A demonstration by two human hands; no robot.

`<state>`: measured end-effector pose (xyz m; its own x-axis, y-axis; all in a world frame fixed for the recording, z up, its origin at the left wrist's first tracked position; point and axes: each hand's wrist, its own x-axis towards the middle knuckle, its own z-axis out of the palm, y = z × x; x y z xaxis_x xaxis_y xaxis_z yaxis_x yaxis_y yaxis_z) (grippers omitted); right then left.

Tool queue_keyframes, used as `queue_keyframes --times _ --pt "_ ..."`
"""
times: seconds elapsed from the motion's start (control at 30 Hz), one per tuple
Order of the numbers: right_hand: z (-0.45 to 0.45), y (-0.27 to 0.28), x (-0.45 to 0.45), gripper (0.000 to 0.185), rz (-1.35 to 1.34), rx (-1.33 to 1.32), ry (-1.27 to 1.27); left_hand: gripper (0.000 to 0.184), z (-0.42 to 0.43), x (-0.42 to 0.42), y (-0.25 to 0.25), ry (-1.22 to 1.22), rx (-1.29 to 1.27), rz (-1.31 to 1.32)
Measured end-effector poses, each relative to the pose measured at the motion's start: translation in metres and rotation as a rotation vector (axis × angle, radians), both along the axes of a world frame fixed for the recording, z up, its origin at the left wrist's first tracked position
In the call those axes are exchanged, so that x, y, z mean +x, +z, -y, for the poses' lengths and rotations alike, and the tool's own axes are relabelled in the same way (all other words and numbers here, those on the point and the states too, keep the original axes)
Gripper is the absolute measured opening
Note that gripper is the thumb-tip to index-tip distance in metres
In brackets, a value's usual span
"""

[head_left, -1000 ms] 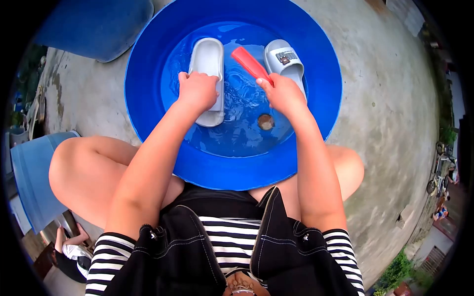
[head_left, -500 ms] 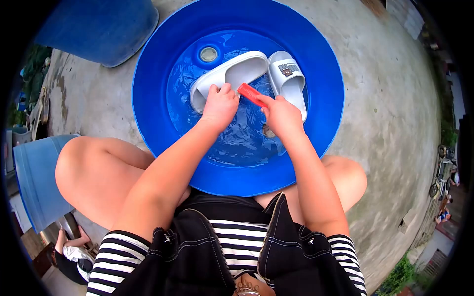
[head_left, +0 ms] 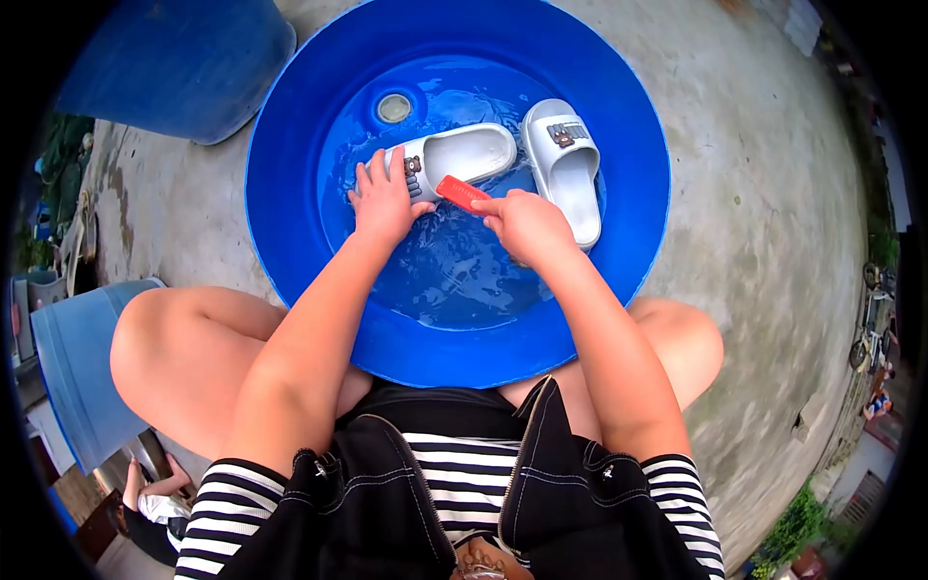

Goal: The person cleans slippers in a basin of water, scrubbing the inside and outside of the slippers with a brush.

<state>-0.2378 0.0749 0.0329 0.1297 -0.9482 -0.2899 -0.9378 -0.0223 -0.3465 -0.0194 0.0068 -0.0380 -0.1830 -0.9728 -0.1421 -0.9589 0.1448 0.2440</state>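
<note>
Two white slide slippers with a bear print on the straps lie in a blue tub [head_left: 454,360] with shallow water. My left hand [head_left: 386,205] has its fingers spread against the strap end of the left slipper [head_left: 474,153], covering part of it. My right hand [head_left: 532,228] is closed around a red scrub brush [head_left: 462,193], whose front end is at the near edge of that slipper. The brush's bristles are hidden. To the right, the other slipper [head_left: 577,193] lies sole down beside the tub wall, untouched by either hand.
A round pale plug [head_left: 393,108] is set in the tub floor. The tub stands between my bent legs on concrete [head_left: 764,242]. A larger blue container [head_left: 184,68] is at the upper left, a lighter blue bucket [head_left: 92,372] by my left knee. Another person [head_left: 155,503] is at the lower left.
The left slipper has gone from tilted on its side to lying with its strap and footbed facing up. My left hand has spread its fingers and moved left; the brush has shifted slightly left.
</note>
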Motion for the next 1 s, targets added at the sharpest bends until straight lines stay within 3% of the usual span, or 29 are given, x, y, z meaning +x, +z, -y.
queue_keyframes --times 0.27,0.37,0.5,0.63,0.77,1.0 --pt "0.003 0.001 -0.001 0.028 -0.136 -0.008 -0.088 0.114 -0.015 -0.013 -0.01 -0.02 0.006 0.166" --pt "0.0 -0.008 -0.008 0.03 -0.057 0.003 0.065 0.117 -0.025 -0.017 -0.015 -0.069 -0.029 0.24" --pt "0.007 0.007 -0.012 0.029 -0.15 0.031 -0.09 0.116 -0.029 -0.019 -0.019 -0.063 -0.052 0.23" --pt "-0.012 0.0 0.006 0.027 -0.098 0.006 0.073 0.115 -0.03 -0.021 -0.02 -0.073 -0.019 0.237" --pt "-0.005 0.006 -0.013 0.026 -0.094 0.054 -0.047 0.116 -0.038 -0.023 -0.022 -0.076 -0.038 0.236" --pt "-0.01 0.0 -0.011 0.027 -0.021 0.096 0.046 0.117 -0.038 -0.019 -0.019 -0.101 -0.054 0.227"
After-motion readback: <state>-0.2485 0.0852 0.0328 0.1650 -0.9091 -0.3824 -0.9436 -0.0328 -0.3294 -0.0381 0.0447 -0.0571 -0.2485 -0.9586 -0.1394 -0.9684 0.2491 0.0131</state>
